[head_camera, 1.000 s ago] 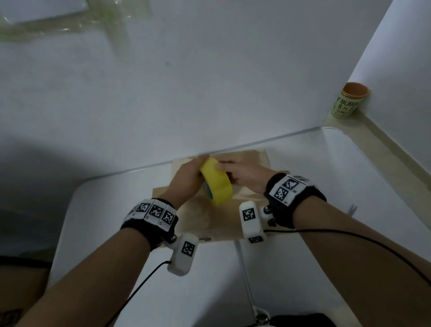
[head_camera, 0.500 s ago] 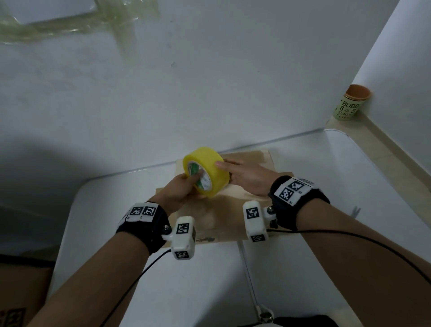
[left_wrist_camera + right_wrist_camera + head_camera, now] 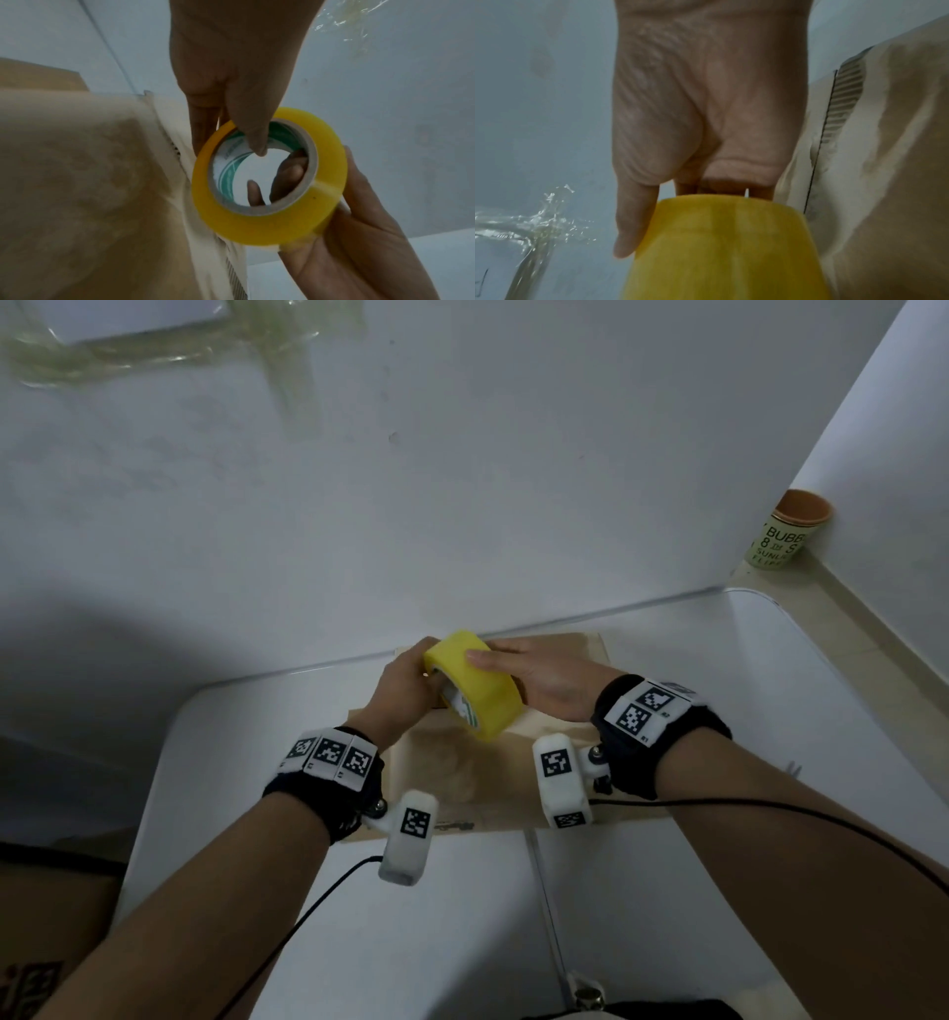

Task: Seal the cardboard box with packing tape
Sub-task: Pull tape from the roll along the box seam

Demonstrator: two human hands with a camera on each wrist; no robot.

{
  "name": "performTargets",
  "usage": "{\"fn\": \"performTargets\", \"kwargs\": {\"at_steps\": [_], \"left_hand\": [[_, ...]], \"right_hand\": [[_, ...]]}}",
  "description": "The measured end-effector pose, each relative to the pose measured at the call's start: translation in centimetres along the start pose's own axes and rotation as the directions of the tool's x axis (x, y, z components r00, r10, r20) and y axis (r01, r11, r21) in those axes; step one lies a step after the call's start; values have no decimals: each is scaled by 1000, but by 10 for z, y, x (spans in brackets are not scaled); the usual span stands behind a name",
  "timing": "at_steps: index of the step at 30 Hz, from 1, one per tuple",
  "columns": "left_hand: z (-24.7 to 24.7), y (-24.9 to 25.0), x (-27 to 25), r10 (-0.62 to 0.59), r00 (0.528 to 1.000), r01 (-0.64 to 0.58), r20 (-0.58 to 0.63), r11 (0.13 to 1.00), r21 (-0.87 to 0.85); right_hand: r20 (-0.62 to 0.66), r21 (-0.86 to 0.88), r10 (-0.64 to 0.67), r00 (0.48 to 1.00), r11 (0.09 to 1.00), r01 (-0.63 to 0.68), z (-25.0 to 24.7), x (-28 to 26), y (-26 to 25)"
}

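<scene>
A yellow packing tape roll point(image 3: 475, 690) is held just above the far part of the brown cardboard box point(image 3: 513, 778), which lies on the white table. My left hand point(image 3: 411, 680) grips the roll from the left; in the left wrist view its thumb point(image 3: 253, 134) hooks into the core of the tape roll point(image 3: 270, 223). My right hand point(image 3: 518, 670) holds the roll from the right, thumb lying on the outer band. In the right wrist view the thumb point(image 3: 634, 223) presses the side of the tape roll point(image 3: 731, 243), with the box point(image 3: 885, 162) to the right. No loose tape end shows.
The white table point(image 3: 719, 891) meets a white wall close behind the box. A green paper cup point(image 3: 785, 531) stands on the ledge at the far right. Old clear tape strips point(image 3: 179, 346) cling to the wall, upper left. More cardboard point(image 3: 46, 916) sits at the lower left.
Both hands kept hold of the roll and turned it over the box; its open face now tilts down towards me, and my right thumb has slid onto the top of the band.
</scene>
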State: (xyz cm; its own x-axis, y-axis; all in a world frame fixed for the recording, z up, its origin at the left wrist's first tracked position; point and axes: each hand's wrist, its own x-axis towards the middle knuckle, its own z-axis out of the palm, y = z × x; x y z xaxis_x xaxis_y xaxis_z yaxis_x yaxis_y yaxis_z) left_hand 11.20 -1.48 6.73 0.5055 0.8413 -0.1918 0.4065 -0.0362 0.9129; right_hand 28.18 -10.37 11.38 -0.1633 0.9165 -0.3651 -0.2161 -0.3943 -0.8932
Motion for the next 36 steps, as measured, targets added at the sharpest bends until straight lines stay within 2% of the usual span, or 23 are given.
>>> {"fn": "performTargets", "kwargs": {"at_steps": [2, 5, 9, 14, 19, 21, 23, 25, 27, 29, 32, 34, 36], "left_hand": [[1, 1, -4, -15, 1000, 15, 9, 1000, -21], [4, -3, -10, -144, 988, 149, 50, 979, -137], [8, -9, -17, -228, 970, 242, 85, 943, -229], [9, -9, -25, -350, 916, 400, 194, 783, -477], [13, -4, -31, -389, 864, 503, 319, 650, -571], [14, -5, -30, -408, 850, 526, 334, 628, -573], [12, -6, -30, -419, 846, 533, 329, 634, -560], [8, -7, -28, -384, 879, 476, 282, 725, -498], [-3, -7, -25, -292, 932, 355, 214, 855, -378], [-17, 0, -26, -165, 955, 237, 245, 924, -301], [-32, 19, -32, -41, 908, 167, 417, 948, -271], [-34, 28, -34, -11, 892, 130, 452, 964, -232], [-31, 34, -34, -35, 893, 137, 450, 971, -196]], "right_hand": [[39, 2, 16, 999, 1000, -16, 3, 0, -1], [42, 13, 22, 999, 1000, -23, 6, 1, -2], [41, 11, 10, 999, 1000, -11, 12, 3, 1], [2, 72, -8, 1000, 997, 8, 17, 8, 4], [33, 82, 0, 999, 997, -2, 19, 9, 3], [54, 71, 0, 999, 997, -4, 20, 8, 1], [83, 50, -9, 996, 999, 4, 19, 7, 1], [38, 42, 6, 999, 999, -7, 17, 8, 1], [-112, 1, 38, 993, 999, -38, 15, 12, 2], [-241, -137, 26, 970, 989, -61, 10, 15, 4], [-311, -382, -58, 949, 921, -69, 7, 13, -1], [-346, -526, -131, 929, 847, -77, 5, 12, -5], [-352, -624, -187, 917, 777, -81, 4, 11, -6]]}}
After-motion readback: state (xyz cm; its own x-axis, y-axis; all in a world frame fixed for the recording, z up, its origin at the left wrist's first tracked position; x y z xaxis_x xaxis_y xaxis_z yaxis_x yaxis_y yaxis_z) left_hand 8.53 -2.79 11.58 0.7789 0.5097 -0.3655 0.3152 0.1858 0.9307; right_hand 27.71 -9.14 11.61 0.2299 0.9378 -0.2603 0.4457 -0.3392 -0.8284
